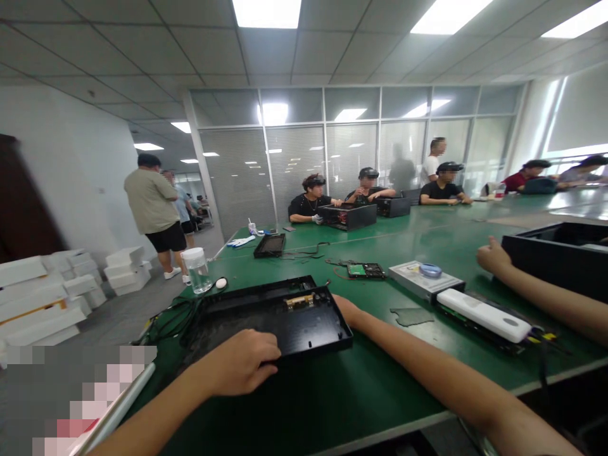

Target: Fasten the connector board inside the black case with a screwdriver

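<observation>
A shallow black panel (304, 335), like a computer case cover with a raised rim, lies tilted over another black tray-like panel (256, 289). A brass-coloured part (300, 303) sits near its far edge. My left hand (247, 360) is closed at the panel's near edge, fingers curled and thumb below. At the panel's right end, my right hand (346, 311) grips it from behind; its fingertips are hidden. Black cables (178, 316) are bunched left of the panels.
A clear jar (197, 271) stands at the left table edge. To the right are a green circuit board (363, 271), a silver box (425, 282) and a white device (483, 315). Another person's hand (494, 256) is at a black case (560, 256). People sit across the green table.
</observation>
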`<action>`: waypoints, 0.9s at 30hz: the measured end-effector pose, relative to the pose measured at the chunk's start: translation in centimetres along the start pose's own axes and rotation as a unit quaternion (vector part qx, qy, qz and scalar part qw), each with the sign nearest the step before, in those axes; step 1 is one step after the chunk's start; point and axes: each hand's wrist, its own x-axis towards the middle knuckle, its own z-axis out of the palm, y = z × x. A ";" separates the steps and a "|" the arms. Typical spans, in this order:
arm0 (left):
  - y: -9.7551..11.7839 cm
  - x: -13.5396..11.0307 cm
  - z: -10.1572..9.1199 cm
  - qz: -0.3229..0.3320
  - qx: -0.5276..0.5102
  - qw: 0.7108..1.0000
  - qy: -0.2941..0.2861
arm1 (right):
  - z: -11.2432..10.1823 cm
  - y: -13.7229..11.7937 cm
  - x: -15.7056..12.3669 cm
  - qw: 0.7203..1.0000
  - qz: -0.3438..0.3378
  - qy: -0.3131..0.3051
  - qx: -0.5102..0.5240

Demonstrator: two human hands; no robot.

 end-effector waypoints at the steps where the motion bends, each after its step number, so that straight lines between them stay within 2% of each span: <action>1: 0.3 -0.4 0.7 -0.004 -0.005 1.000 -0.004 | 0.1 0.4 0.1 1.000 -0.014 0.001 -0.002; 5: 0.6 -1.2 3.0 -0.025 -0.015 1.000 -0.011 | -1.1 2.9 -1.4 0.997 -0.042 0.005 -0.059; 8: 0.7 -1.2 4.2 -0.029 -0.024 0.999 -0.019 | -3.2 5.5 -3.2 0.993 0.007 0.033 -0.111; 11: 0.8 -0.8 5.1 -0.025 -0.028 0.998 -0.041 | -4.8 7.4 -4.4 0.989 0.058 0.059 -0.120; 15: -0.2 0.2 5.4 -0.041 -0.024 0.997 -0.060 | -4.8 7.4 -4.5 0.978 0.146 0.127 -0.085; 17: -1.5 1.3 5.1 -0.065 -0.030 0.995 -0.073 | -4.0 6.4 -4.0 0.969 0.198 0.127 -0.069; 19: -3.5 2.7 4.9 -0.088 -0.032 0.994 -0.058 | -3.1 5.1 -3.4 0.970 0.215 0.098 -0.062; 22: -7.4 4.8 5.1 -0.138 0.028 0.988 0.059 | -1.9 3.2 -2.7 0.978 0.185 0.054 -0.080; 23: -8.6 5.3 5.4 -0.165 0.055 0.982 0.069 | -1.7 2.7 -2.5 0.981 0.171 0.042 -0.087; 25: -10.8 5.9 6.1 -0.188 0.081 0.978 0.030 | -1.5 2.0 -2.4 0.985 0.147 0.021 -0.089; 27: -12.3 6.2 6.6 -0.179 0.090 0.980 -0.009 | -1.5 1.6 -2.4 0.988 0.134 0.001 -0.076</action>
